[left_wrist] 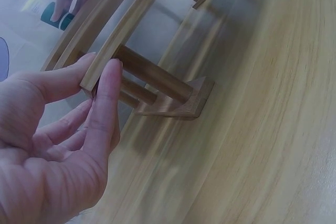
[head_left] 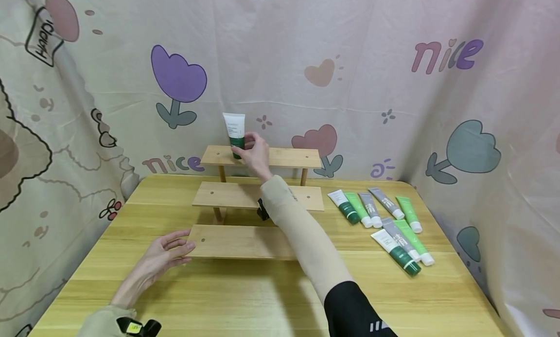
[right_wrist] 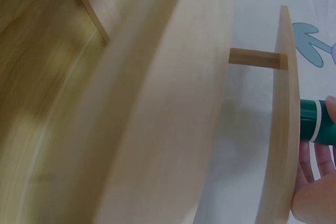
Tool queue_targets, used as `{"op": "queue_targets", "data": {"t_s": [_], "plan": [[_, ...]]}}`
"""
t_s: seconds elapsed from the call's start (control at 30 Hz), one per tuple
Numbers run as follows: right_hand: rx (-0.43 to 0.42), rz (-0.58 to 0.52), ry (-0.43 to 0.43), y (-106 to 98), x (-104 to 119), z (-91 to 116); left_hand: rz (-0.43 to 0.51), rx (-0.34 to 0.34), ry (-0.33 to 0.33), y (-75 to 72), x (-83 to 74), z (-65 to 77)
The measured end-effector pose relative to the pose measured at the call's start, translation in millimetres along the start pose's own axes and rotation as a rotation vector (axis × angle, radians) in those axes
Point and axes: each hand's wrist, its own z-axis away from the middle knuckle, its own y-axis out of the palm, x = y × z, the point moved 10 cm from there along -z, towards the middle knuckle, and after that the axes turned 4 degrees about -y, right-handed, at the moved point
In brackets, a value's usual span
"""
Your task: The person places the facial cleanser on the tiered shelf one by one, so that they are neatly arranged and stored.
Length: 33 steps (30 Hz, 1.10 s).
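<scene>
On the top shelf (head_left: pixel 297 157): tube (head_left: pixel 236 129), cap down, nearly upright, towards the left end; whether it touches the board is unclear.
Right hand (head_left: pixel 254 153): pinches the tube near its cap, between thumb and fingers.
Left hand (head_left: pixel 161 255): grips the left end of the bottom shelf (head_left: pixel 240 242).
Table (head_left: pixel 210 298): bears the three-tier rack (head_left: pixel 232 195) and, to its right, more tubes (head_left: pixel 400 239), lying flat, some overlapping.

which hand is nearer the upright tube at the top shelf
Right. The right hand grips the tube; the left hand, farther away, pinches the bottom shelf at its left end.
</scene>
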Motion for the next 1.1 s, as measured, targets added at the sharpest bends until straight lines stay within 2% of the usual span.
{"op": "queue_targets", "data": {"t_s": [0.37, 0.67, 0.9, 1.1], "plan": [[-0.019, -0.006, -0.020, 3.7, 2.0, -0.8, 0.001, 0.006, 0.003, 0.8, 0.7, -1.3], [0.022, -0.007, -0.010, 0.5, 0.1, 1.2, -0.005, 0.011, -0.001, 2.4, 1.1, -2.8], [0.053, -0.026, -0.029, -15.3, 3.0, 5.3, 0.000, 0.009, 0.003, 0.4, -0.3, -1.9], [0.071, -0.026, -0.051, -37.7, 8.5, 17.1, -0.002, 0.000, -0.007, -1.0, 1.8, -0.9]]}}
